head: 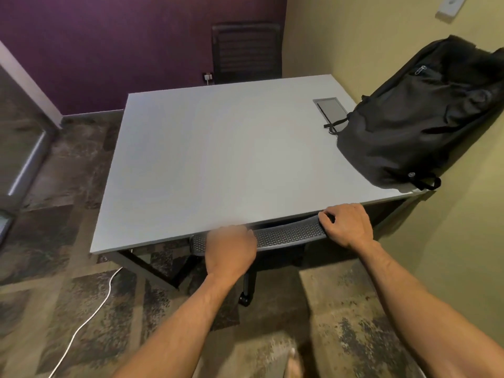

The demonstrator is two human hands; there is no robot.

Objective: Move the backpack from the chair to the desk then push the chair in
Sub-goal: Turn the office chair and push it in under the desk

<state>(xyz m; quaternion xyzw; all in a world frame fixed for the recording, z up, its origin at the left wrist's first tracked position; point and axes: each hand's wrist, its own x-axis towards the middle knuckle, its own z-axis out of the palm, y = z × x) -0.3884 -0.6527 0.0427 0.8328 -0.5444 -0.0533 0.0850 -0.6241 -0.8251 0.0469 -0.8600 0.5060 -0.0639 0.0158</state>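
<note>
Backpack (420,118), black, sits on the far right corner of the grey desk (218,159), leaning vs. the yellow-green wall (327,36) on that side; one loose strap trails across the grey inset panel (331,109) in the desktop, another loops over the desk's near right edge.

I see the chair (283,236) tucked under the desk's near edge: only the top of its black mesh backrest shows, running just below the desktop lip, w/ a dark post and one caster visible lower down on the patterned carpet (81,296).

Both my hands are on that backrest top. My left hand (231,249) is curled over the left part of the mesh, fingers bent down; it's motion-blurred, so I cannot tell how firm the grip is. My right hand (346,223) wraps the right end of the backrest, fingers folded over the top rim, knuckles just beside the desk edge.

Forearms reach in from the bottom of frame, bare.

Elsewhere: a second black chair (246,53) stands at the desk's far side vs. the purple wall (109,45). A white cable (90,317) snakes over the carpet at lower left, near the desk's dark leg frame. Rest of the desktop is plain grey.
</note>
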